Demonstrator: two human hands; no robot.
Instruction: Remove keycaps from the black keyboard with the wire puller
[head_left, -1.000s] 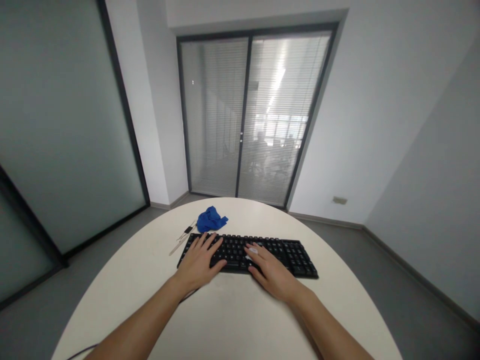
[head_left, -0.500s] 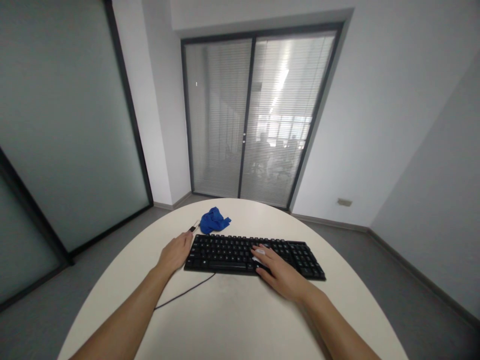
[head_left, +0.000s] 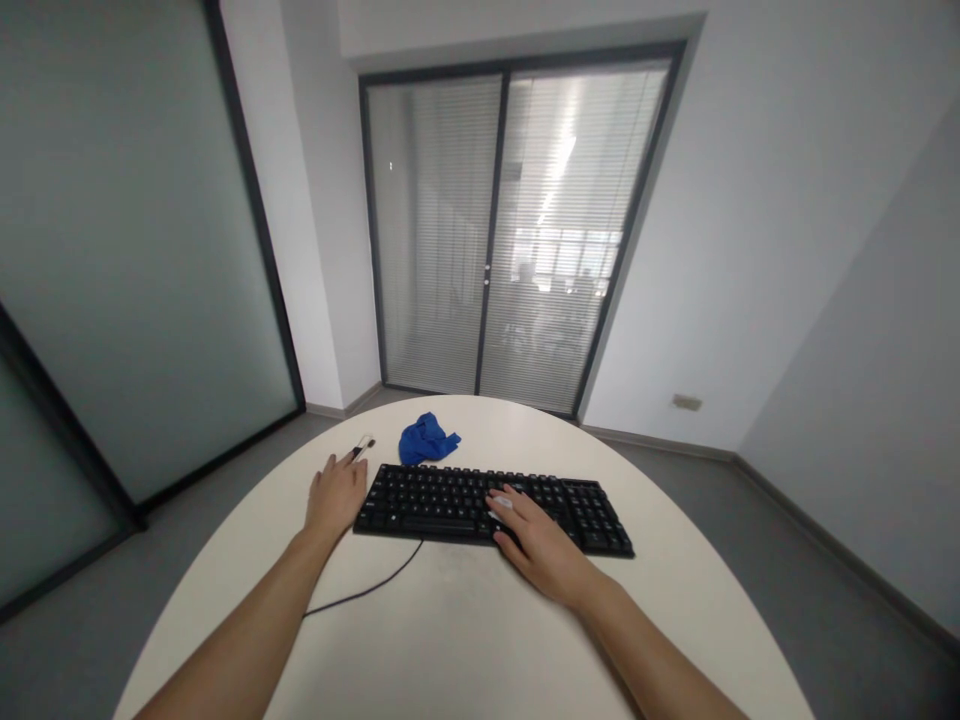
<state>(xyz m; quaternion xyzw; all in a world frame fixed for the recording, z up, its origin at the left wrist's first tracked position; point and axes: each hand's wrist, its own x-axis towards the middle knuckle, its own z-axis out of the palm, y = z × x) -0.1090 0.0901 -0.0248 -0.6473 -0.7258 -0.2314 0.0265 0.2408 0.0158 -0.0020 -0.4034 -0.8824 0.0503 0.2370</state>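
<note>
A black keyboard [head_left: 435, 502] lies on the round pale table [head_left: 450, 640], its cable running out toward the lower left. My right hand [head_left: 536, 540] rests over the middle-right keys, with a small white thing [head_left: 501, 503] under or between its fingers; how it is held is unclear. Beside the keyboard's left end is my left hand [head_left: 337, 495], fingers spread on the table. A small dark object with a thin light loop [head_left: 363, 448] lies at its fingertips. Behind the keyboard sits a crumpled blue cloth [head_left: 427, 440].
The table's curved far edge [head_left: 480, 398] is just beyond the cloth. Farther off stand a glass door with blinds [head_left: 435, 240], a frosted glass panel [head_left: 135, 220] on the left and a white wall [head_left: 772, 220] on the right.
The keyboard has shifted a little to the left, with my right hand moving along with it. My left hand has moved left and its fingers have spread; the small dark object has moved left too.
</note>
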